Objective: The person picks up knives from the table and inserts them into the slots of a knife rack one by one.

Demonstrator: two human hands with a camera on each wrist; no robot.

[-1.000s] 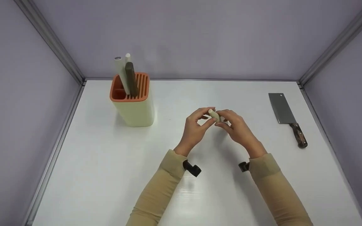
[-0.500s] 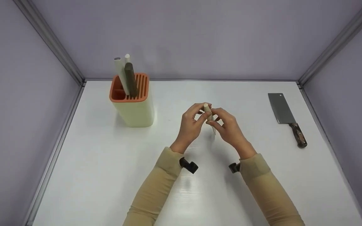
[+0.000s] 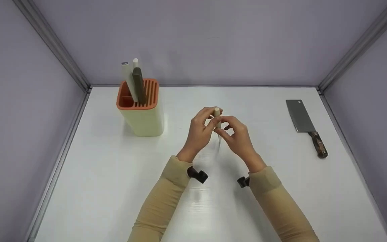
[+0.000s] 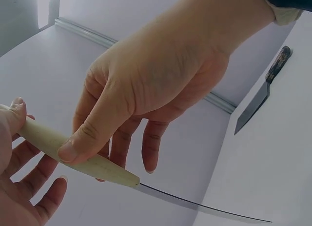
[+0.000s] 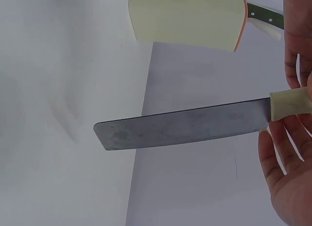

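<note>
Head view — 2 hands [image 3: 198, 133] [image 3: 240, 136] hold 1 knife [image 3: 217, 113].

Cleaver [image 3: 300, 116] lies well R of knife blk [image 3: 143, 122].

1. The left hand [image 3: 198, 132] and right hand [image 3: 239, 137] have been moved leftward in the head view.
2. The knife handle [image 3: 217, 113] has been turned from slanted to nearly upright near the frame's centre.
3. The blade [image 3: 219, 139], hidden a second ago, is exposed below it.
</note>
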